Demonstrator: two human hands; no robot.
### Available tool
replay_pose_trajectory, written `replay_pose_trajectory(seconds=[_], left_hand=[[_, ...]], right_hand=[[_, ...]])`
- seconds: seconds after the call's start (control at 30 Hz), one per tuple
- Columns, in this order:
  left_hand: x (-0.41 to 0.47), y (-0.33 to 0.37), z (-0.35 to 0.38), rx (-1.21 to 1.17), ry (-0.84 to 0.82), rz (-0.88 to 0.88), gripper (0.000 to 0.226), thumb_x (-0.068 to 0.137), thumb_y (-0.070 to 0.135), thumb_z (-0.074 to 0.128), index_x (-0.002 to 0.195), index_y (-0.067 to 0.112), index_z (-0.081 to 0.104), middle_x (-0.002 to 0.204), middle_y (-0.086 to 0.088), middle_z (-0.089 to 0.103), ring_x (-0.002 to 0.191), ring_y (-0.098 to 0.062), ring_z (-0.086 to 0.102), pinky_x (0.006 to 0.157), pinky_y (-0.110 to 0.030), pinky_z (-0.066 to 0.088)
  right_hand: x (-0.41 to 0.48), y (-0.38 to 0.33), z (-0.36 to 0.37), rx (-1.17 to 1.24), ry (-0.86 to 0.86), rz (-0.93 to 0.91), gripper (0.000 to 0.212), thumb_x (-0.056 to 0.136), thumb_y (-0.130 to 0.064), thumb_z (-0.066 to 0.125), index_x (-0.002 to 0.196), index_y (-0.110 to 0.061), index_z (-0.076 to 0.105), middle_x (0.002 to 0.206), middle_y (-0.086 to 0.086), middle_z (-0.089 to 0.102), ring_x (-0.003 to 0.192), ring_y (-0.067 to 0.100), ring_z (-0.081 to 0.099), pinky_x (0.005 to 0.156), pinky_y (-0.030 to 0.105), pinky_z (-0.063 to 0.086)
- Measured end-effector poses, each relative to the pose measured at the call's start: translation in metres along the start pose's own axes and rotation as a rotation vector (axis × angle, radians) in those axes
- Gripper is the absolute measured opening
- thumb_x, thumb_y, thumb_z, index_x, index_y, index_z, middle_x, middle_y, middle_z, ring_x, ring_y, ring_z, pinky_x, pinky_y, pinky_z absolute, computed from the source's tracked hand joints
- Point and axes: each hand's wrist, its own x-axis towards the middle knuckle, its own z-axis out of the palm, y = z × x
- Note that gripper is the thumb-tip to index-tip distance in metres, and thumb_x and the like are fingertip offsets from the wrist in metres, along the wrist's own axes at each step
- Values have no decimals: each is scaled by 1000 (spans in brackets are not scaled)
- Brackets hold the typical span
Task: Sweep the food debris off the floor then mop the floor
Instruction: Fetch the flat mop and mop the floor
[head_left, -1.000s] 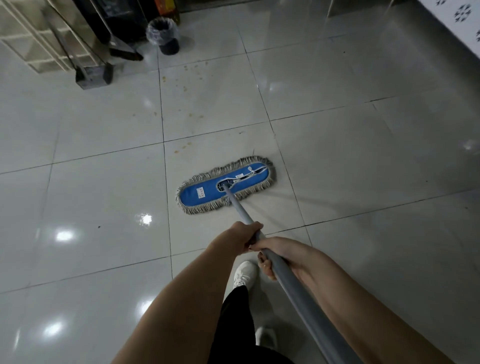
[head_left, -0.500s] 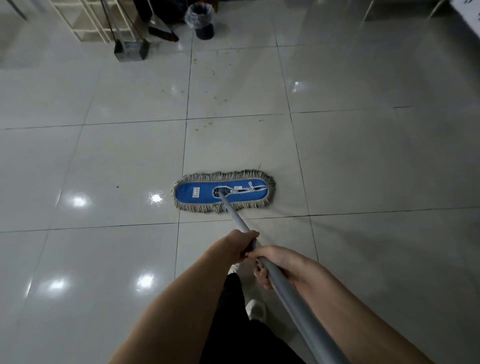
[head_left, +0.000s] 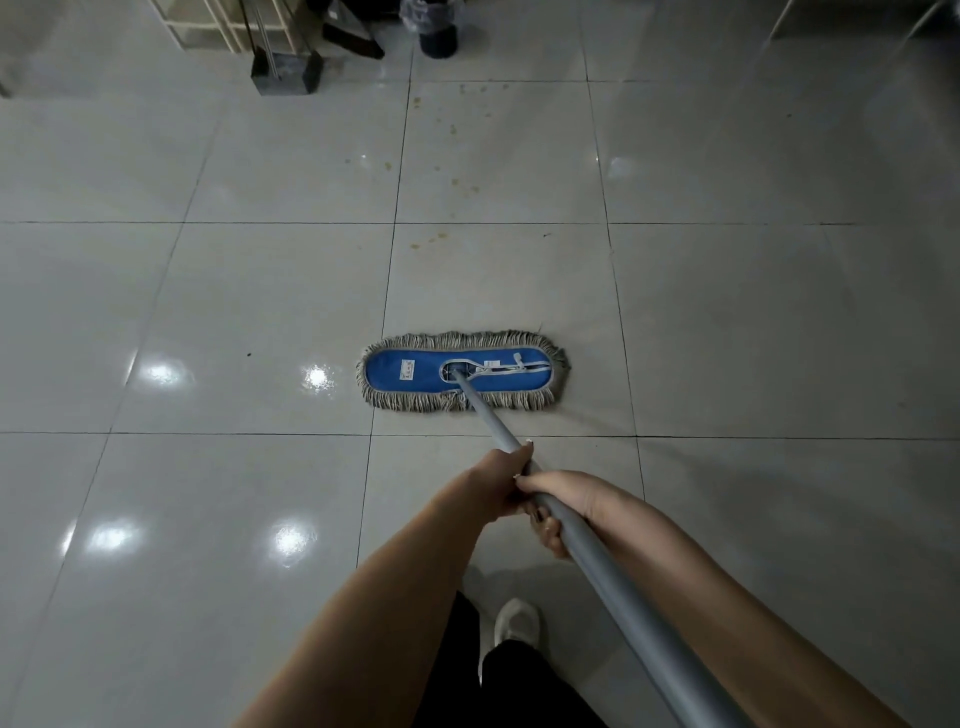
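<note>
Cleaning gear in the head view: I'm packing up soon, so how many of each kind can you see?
mop: 1
dustpan: 1
broom: 1
bin: 1
Total: 4

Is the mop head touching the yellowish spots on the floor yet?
Apart. The head view shows a stretch of bare tile between the mop head fringe and the nearest yellowish spots.

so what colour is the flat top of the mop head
Blue, with a grey-beige fringe around it; the mop head shows clearly in the head view.
</note>
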Motion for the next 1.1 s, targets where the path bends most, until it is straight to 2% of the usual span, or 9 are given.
replay_pose_trajectory(seconds=[0.33, 0.57, 0.73, 0.97, 1.1], left_hand=[[22, 54, -41, -3, -13, 30, 35, 99, 34, 40, 79, 5, 42, 65, -9, 46, 25, -10, 48, 30, -15, 38], [50, 124, -88, 13, -23, 39, 36, 99, 35, 41, 80, 4, 42, 64, -12, 46, 24, -13, 47, 30, -15, 38], [71, 173, -124, 1, -9, 29, 38, 97, 36, 45, 78, 4, 42, 66, -11, 47, 31, -15, 51, 31, -18, 42], [89, 218, -159, -76, 50, 65, 49, 93, 49, 47, 76, 3, 49, 56, -5, 45, 29, -9, 43, 33, -14, 35], [95, 240, -173, -69, 62, 79, 46, 95, 44, 46, 73, 3, 49, 54, -4, 42, 22, -6, 38, 32, -14, 33]], right_hand=[[12, -64, 33, -73, 82, -36, 43, 94, -32, 52, 58, -11, 40, 31, -3, 39, 20, 6, 36, 27, 8, 29], [29, -144, 66, -113, 124, -41, 43, 93, -34, 50, 57, -12, 40, 31, -3, 39, 20, 6, 38, 29, 7, 30], [47, -199, 92, -101, 144, -87, 44, 94, -36, 49, 59, -12, 40, 31, -4, 39, 21, 6, 39, 29, 8, 31], [64, -260, 121, 16, 114, -72, 50, 95, -46, 45, 59, -12, 38, 34, -2, 38, 21, 6, 37, 28, 9, 31], [68, -288, 132, 2, 109, -50, 50, 94, -48, 43, 59, -13, 36, 33, -2, 37, 21, 7, 36, 29, 9, 31]])
